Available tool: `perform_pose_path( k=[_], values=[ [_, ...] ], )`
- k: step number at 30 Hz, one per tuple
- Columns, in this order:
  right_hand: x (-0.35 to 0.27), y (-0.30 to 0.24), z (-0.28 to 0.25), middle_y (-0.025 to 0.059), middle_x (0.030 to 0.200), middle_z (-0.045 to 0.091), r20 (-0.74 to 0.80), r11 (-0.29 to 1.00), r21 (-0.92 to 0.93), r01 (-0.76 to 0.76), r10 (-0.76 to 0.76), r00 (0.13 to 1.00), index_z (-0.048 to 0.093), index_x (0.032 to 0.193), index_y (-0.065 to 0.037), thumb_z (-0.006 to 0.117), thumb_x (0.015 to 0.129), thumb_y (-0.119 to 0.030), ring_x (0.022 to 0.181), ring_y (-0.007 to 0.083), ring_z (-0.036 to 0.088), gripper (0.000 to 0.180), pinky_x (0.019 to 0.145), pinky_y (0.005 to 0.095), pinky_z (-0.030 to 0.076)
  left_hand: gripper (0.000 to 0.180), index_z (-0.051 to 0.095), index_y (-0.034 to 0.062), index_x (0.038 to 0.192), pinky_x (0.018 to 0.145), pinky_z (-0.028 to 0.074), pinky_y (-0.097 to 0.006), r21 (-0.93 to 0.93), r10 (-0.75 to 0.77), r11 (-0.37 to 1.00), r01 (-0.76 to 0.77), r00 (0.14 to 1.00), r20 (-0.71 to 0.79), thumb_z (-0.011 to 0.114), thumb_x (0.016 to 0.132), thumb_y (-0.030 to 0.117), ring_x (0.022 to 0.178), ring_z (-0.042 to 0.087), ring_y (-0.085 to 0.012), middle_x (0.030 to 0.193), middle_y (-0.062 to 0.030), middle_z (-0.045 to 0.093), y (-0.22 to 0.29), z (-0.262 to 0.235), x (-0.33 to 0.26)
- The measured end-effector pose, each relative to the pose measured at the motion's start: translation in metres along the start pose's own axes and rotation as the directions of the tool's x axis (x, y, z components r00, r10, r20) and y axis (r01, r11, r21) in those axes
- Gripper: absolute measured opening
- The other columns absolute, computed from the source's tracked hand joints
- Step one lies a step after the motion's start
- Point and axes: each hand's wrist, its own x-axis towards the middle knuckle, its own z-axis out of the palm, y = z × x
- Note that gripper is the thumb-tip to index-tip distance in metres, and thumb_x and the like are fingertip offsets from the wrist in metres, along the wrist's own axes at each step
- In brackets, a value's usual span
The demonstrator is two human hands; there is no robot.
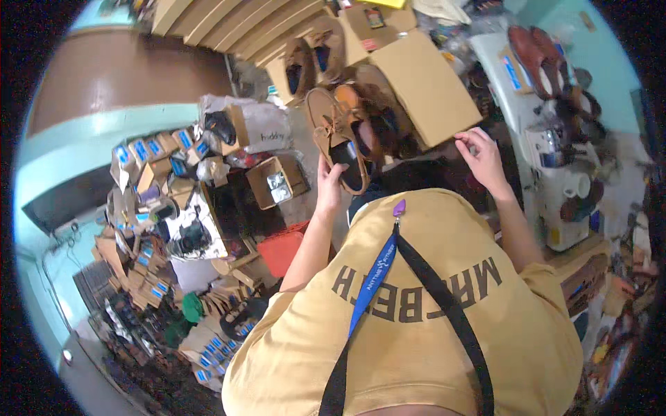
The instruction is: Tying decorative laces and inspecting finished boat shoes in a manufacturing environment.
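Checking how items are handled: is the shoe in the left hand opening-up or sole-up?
Opening-up: the shoe shows its dark inside to the camera looking down, the left hand at its side.

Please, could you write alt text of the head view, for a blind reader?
A person's left hand holds a low brown shoe with tied laces; the right hand is beside a tan rectangular cardboard box. Other brown shoes lie nearby.

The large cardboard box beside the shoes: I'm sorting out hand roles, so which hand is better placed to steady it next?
Probably the right hand: it is open near the edge of the large cardboard box, while the left hand grips a brown shoe.
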Motion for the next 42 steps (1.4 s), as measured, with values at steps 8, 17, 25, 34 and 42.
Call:
perform_pose_path(
  k=[8,17,25,34,42],
  values=[
    [0.020,-0.052,0.085,0.0110,0.090,0.064,0.112,0.996,-0.083,-0.013,0.022,0.993,0.068,0.103,-0.002,0.067,0.091,-0.013,0.080,0.0228,0.065,0.016,0.070,0.0330,0.052,0.058,0.044,0.0064,0.139,0.098,0.048,-0.032,-0.087,-0.055,0.995,0.058,0.998,0.036,0.059,0.084,-0.001,0.113,0.058,-0.0176,0.123,-0.0065,0.060,0.013,-0.092,0.024],
    [-0.019,-0.089,0.157,0.0105,0.090,0.063,0.316,0.986,-0.149,-0.070,0.115,0.942,0.067,0.101,-0.003,0.070,0.088,-0.013,0.078,0.0246,0.063,0.016,0.070,0.0347,0.051,0.072,0.043,0.0045,0.141,0.105,0.042,-0.035,-0.053,-0.050,0.997,0.064,0.972,0.232,0.069,0.075,-0.007,0.118,0.057,-0.0190,0.126,-0.0071,0.061,0.032,-0.154,0.066],
    [-0.026,-0.098,0.153,0.0105,0.086,0.061,0.286,0.978,-0.189,-0.093,0.145,0.947,0.067,0.102,-0.003,0.070,0.087,-0.014,0.073,0.0243,0.060,0.019,0.067,0.0343,0.049,0.072,0.044,0.0063,0.139,0.102,0.046,-0.035,-0.125,-0.031,0.990,0.064,0.967,0.251,0.068,0.074,-0.011,0.116,0.059,-0.0203,0.124,-0.0073,0.062,0.025,-0.174,0.086],
    [-0.005,-0.092,0.148,0.0105,0.082,0.060,0.251,0.979,-0.188,-0.075,0.122,0.960,0.068,0.100,-0.001,0.068,0.089,-0.017,0.070,0.0230,0.059,0.020,0.065,0.0337,0.048,0.067,0.046,0.0065,0.138,0.099,0.047,-0.034,-0.165,-0.063,0.982,0.095,0.980,0.190,0.059,0.075,-0.011,0.111,0.060,-0.0200,0.120,-0.0061,0.063,0.033,-0.189,0.082],
    [0.008,-0.062,0.154,0.0142,0.085,0.067,0.184,0.945,-0.299,-0.134,0.195,0.963,0.070,0.102,-0.003,0.070,0.086,-0.026,0.076,0.0291,0.066,0.027,0.070,0.0393,0.051,0.063,0.046,0.0068,0.139,0.098,0.047,-0.034,-0.232,-0.099,0.964,0.128,0.986,0.135,0.058,0.079,-0.008,0.110,0.060,-0.0195,0.121,-0.0063,0.061,0.032,-0.204,0.076]
  ],
)
